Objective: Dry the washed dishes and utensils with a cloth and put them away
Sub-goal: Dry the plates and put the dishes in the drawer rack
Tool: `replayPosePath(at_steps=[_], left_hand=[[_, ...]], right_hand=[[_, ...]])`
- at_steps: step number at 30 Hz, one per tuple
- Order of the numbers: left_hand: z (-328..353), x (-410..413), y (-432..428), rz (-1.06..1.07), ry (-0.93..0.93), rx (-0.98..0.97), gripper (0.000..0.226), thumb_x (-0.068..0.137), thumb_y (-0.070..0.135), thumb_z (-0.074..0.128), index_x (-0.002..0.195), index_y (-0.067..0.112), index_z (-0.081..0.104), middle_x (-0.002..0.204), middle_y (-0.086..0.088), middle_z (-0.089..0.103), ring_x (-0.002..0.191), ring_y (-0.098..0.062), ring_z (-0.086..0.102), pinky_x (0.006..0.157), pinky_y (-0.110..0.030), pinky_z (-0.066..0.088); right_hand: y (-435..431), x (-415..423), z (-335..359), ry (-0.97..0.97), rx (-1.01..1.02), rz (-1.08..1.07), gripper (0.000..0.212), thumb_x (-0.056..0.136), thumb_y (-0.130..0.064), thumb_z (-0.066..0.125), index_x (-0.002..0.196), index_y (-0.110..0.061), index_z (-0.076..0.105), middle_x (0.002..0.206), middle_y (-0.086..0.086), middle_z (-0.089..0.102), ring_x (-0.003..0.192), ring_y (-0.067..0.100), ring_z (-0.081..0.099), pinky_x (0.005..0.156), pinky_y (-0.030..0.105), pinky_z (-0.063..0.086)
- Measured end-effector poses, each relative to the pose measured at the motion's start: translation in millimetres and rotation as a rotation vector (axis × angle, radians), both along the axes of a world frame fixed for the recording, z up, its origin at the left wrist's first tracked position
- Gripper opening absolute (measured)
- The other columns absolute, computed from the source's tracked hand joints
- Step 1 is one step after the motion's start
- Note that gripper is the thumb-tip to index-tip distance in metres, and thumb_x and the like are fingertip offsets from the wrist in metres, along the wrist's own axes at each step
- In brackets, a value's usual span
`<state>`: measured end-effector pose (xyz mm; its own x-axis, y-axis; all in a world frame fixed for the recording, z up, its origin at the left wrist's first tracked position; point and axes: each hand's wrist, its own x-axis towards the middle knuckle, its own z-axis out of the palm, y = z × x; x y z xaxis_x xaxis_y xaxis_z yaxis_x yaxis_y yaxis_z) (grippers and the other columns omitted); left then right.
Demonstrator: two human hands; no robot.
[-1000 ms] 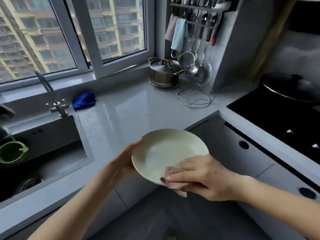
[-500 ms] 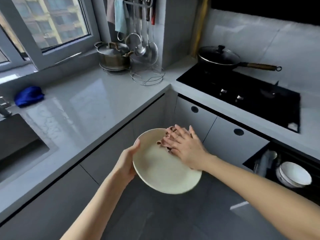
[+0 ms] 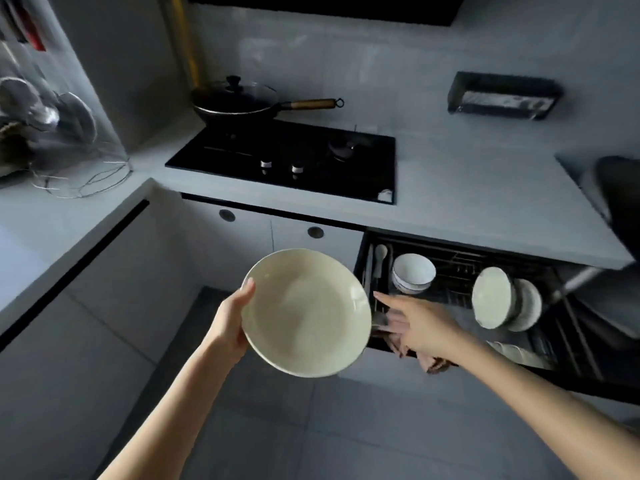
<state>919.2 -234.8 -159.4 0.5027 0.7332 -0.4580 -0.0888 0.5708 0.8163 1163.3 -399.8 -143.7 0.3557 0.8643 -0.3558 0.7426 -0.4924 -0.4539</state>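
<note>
A pale cream plate is tilted towards me in mid-air, and my left hand grips its left rim with the thumb over the edge. My right hand is just right of the plate, off its surface, with the index finger stretched towards the rim. A pinkish cloth hangs from under that hand's palm. Behind the right hand an open pull-out dish drawer holds stacked white bowls, upright plates and a white spoon.
A black hob with a lidded wok sits on the grey counter above the drawer. Closed cabinet doors stand left of the drawer. A wire stand and hanging ladles are in the left corner. Grey tiled floor lies below.
My view has swung right from the sink and window to the hob and open drawer. My right hand with the cloth has left the plate's face and moved to its right side.
</note>
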Motion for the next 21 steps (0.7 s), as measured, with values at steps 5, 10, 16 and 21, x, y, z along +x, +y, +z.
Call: replayPosePath(at_steps=[5, 10, 16, 21], left_hand=[[-9, 130, -64, -0.139, -0.035, -0.086, 0.040, 0.097, 0.041, 0.035, 0.108, 0.014, 0.063, 0.093, -0.010, 0.074, 0.081, -0.027, 0.070, 0.077, -0.044, 0.051], [-28, 229, -109, -0.209, -0.052, -0.164, 0.045, 0.096, 0.042, 0.034, 0.108, 0.010, 0.063, 0.092, -0.011, 0.073, 0.079, -0.026, 0.070, 0.075, -0.043, 0.049], [-52, 325, -133, -0.283, -0.025, -0.278, 0.047, 0.089, 0.043, 0.038, 0.110, 0.011, 0.064, 0.091, -0.012, 0.072, 0.077, -0.029, 0.069, 0.062, -0.041, 0.056], [-87, 384, -127, -0.421, 0.123, -0.287, 0.047, 0.096, 0.042, 0.033, 0.106, 0.011, 0.068, 0.094, -0.015, 0.072, 0.081, -0.031, 0.069, 0.073, -0.044, 0.052]], right_hand=[[-75, 107, 5, 0.646, -0.002, -0.098, 0.116, 0.068, -0.016, 0.085, 0.144, -0.046, 0.002, 0.133, -0.015, 0.054, 0.110, -0.009, 0.057, 0.091, 0.013, 0.046], [-131, 197, -10, 0.840, 0.131, -0.478, 0.123, 0.057, -0.058, 0.081, 0.151, -0.035, 0.006, 0.114, -0.010, 0.067, 0.107, 0.011, 0.064, 0.104, 0.039, 0.044], [-166, 263, -17, 1.307, 0.281, -0.650, 0.049, 0.084, -0.011, 0.060, 0.130, -0.026, 0.053, 0.121, 0.010, 0.066, 0.085, 0.029, 0.072, 0.073, 0.045, 0.059], [-162, 313, -46, 0.937, 0.256, -0.795, 0.052, 0.086, 0.006, 0.058, 0.126, -0.027, 0.054, 0.103, -0.002, 0.071, 0.079, 0.007, 0.070, 0.064, 0.021, 0.055]])
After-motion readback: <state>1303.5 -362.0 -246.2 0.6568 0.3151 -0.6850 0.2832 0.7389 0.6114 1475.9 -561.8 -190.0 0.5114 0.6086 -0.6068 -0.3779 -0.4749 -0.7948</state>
